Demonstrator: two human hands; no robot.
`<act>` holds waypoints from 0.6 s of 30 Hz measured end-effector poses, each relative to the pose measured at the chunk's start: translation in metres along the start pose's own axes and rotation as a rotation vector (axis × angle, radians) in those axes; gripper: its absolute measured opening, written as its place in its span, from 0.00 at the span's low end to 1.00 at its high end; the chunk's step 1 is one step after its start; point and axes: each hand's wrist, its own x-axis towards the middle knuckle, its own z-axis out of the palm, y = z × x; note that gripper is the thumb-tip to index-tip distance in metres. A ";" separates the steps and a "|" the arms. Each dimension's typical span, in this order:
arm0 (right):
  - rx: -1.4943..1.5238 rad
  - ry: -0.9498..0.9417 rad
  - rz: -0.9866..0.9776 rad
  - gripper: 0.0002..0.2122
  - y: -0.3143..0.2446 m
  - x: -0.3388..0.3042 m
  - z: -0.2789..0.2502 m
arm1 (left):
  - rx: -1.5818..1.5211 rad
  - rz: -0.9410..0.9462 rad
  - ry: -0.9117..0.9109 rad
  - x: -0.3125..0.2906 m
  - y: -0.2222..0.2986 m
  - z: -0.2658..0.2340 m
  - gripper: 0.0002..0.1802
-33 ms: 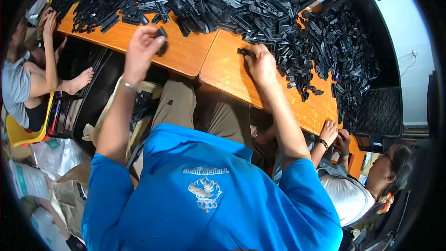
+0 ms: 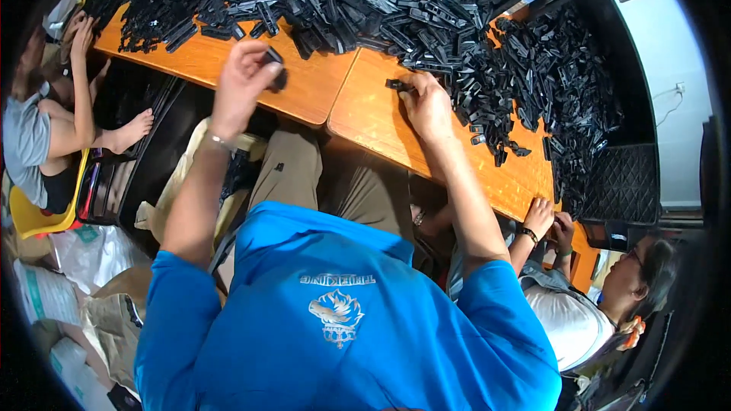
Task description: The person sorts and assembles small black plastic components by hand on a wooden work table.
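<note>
Raised over the table's near edge, my left hand (image 2: 242, 85) pinches a small black plastic part (image 2: 274, 59) between thumb and fingers. My right hand (image 2: 426, 106) rests low at the right half of the wooden table (image 2: 365, 106). Its fingertips are closed on another small black plastic part (image 2: 396, 84), held just above or on the tabletop; which of the two I cannot tell. Just beyond both hands spreads a big heap of long black plastic pieces (image 2: 327, 0). Smaller black pieces (image 2: 495, 99) lie scattered to the right of my right hand.
A large black bin (image 2: 620, 183) with quilted sides stands at the table's right end, black pieces heaped against it. Another person's hand (image 2: 539, 215) is at the right edge. On the left, a seated person (image 2: 57, 129) works. An open sack (image 2: 171, 190) sits beside my left leg.
My left hand has shifted slightly to the right with its black part. The right hand stays in place, its part moving a little to the left.
</note>
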 end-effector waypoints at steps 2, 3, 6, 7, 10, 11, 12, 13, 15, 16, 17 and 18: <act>0.022 -0.030 0.037 0.13 -0.008 0.000 0.000 | -0.001 0.062 -0.071 -0.004 -0.013 0.012 0.30; 0.039 -0.054 0.079 0.14 -0.012 0.000 -0.001 | 0.047 0.075 -0.107 -0.005 -0.015 0.016 0.33; 0.052 -0.085 0.116 0.14 -0.020 0.001 -0.005 | 0.163 0.080 -0.121 -0.007 -0.026 0.013 0.25; 0.055 -0.088 0.111 0.14 -0.024 0.001 -0.005 | 0.264 0.072 -0.122 -0.006 -0.030 0.009 0.21; -0.041 -0.035 0.014 0.14 -0.033 0.005 0.001 | 0.661 0.201 -0.104 -0.005 -0.023 0.002 0.15; -0.094 -0.078 0.006 0.14 -0.032 0.008 0.004 | 0.668 0.200 -0.096 -0.006 -0.017 0.001 0.15; -0.147 -0.121 -0.004 0.14 -0.032 0.009 0.007 | 0.847 0.310 -0.103 -0.008 -0.010 0.002 0.15; -0.138 -0.125 -0.011 0.14 -0.031 0.009 0.008 | 1.027 0.419 -0.111 -0.010 -0.005 0.004 0.15; -0.046 -0.181 -0.024 0.14 -0.032 0.013 0.010 | 1.001 0.399 -0.072 -0.015 0.003 0.007 0.15; 0.096 -0.127 -0.066 0.13 -0.035 0.009 0.014 | 0.977 0.447 -0.057 -0.019 0.006 0.010 0.14; 0.101 -0.130 -0.076 0.13 -0.044 0.006 0.015 | 0.952 0.495 -0.042 -0.024 0.010 0.013 0.13; 0.296 -0.229 0.012 0.12 -0.061 0.004 0.016 | 0.920 0.526 -0.091 -0.032 0.016 0.017 0.14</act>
